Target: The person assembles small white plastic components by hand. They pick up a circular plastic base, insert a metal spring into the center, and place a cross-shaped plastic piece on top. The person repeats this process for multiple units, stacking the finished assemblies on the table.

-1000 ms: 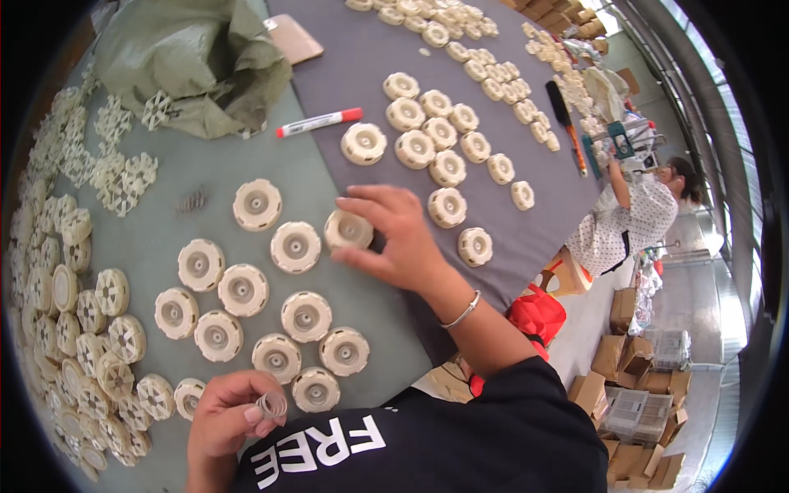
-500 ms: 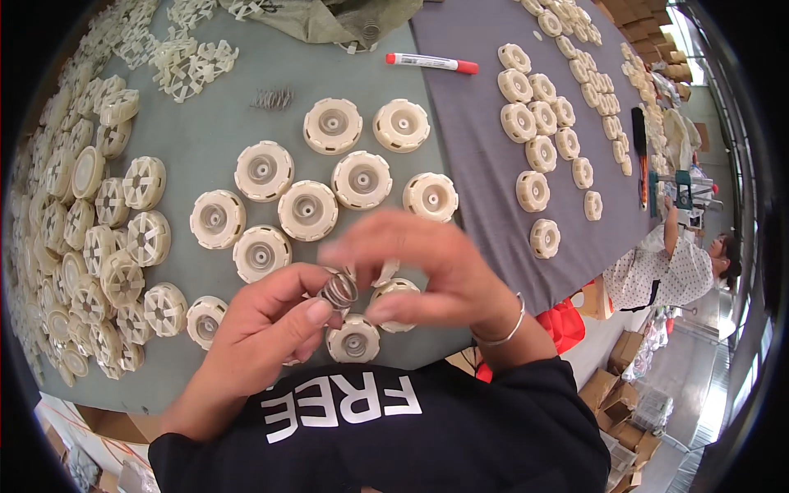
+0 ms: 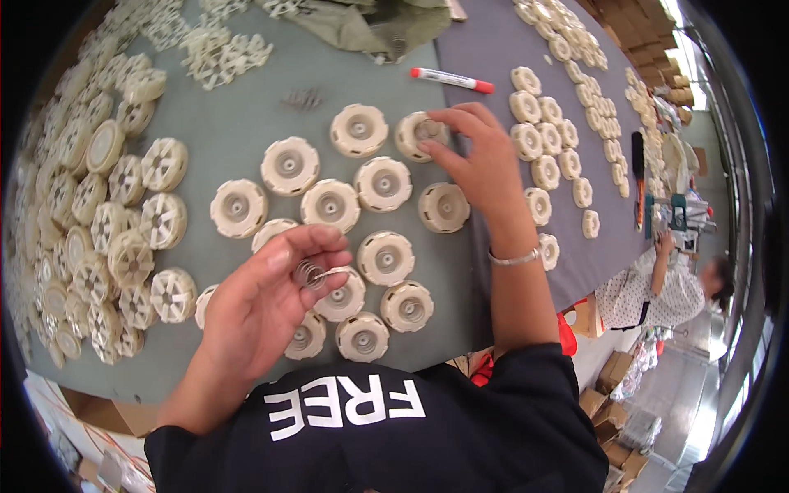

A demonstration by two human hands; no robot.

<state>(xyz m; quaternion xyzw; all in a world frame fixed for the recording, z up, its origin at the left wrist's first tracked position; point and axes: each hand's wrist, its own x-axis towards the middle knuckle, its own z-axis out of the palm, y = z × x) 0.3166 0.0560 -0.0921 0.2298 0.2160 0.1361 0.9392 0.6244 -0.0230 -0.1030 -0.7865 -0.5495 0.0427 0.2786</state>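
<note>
My left hand point(image 3: 255, 304) is turned palm up near the front of the table, and a metal coil spring point(image 3: 310, 275) rests in its half-curled fingers. At the far right of a group of cream round plastic housings, my right hand point(image 3: 481, 160) pinches another coil spring point(image 3: 428, 130) between thumb and fingers. That spring is at the open top of a housing point(image 3: 406, 146); whether it is seated inside I cannot tell. Several housings around hold springs in their recesses, such as the housing point(image 3: 386, 257) between my hands. My left hand partly covers one housing point(image 3: 274, 232).
Cream slotted discs point(image 3: 164, 164) pile along the left side. Loose springs point(image 3: 302, 99) lie beyond the housings. A red-capped marker point(image 3: 452, 80) crosses onto the purple cloth point(image 3: 485, 197), where rows of housings stand. Another person point(image 3: 649, 283) works at the far right.
My right hand has moved away and to the right from my left hand, to the far-right housing. My left hand has opened somewhat, the spring still in it. The view has shifted slightly.
</note>
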